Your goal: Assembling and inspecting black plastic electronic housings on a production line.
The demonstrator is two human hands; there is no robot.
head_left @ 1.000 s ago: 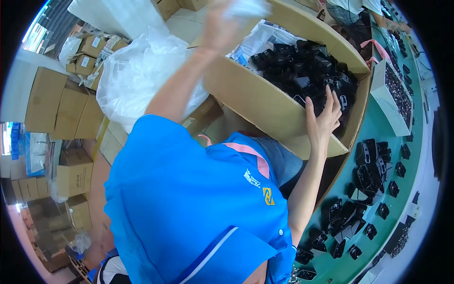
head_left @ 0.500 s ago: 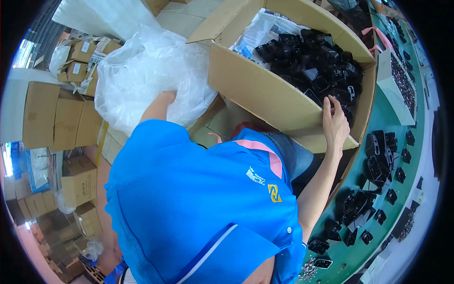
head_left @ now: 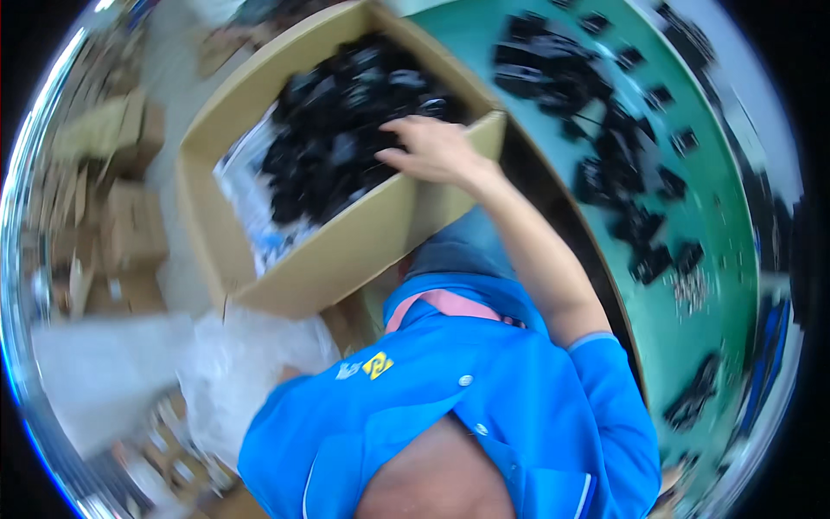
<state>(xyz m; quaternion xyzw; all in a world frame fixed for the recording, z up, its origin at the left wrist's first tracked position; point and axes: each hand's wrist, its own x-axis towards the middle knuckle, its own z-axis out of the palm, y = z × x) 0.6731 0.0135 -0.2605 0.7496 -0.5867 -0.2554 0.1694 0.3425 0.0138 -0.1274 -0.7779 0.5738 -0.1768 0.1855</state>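
My right hand (head_left: 428,149) reaches over the near right rim of a large open cardboard box (head_left: 303,290), its fingers apart above a heap of small black plastic parts (head_left: 346,112). Nothing shows in its grasp, though the view is smeared by motion. My left arm, in a blue sleeve, points toward a crumpled clear plastic bag (head_left: 251,368) at the lower left. Only a sliver of skin shows beside the bag; the left hand and its fingers are hidden. White printed sheets (head_left: 251,186) line the left side of the box.
A green worktable (head_left: 700,320) curves along the right, with clusters of black parts (head_left: 614,156) and scattered small pieces (head_left: 690,290). Stacked cardboard cartons (head_left: 130,229) stand on the left. A pale foam sheet (head_left: 95,372) lies beside the plastic bag.
My view has turned to the right, so the box and bag appear further left and more worktable shows. My right hand has moved from the box's rim to over the black parts.
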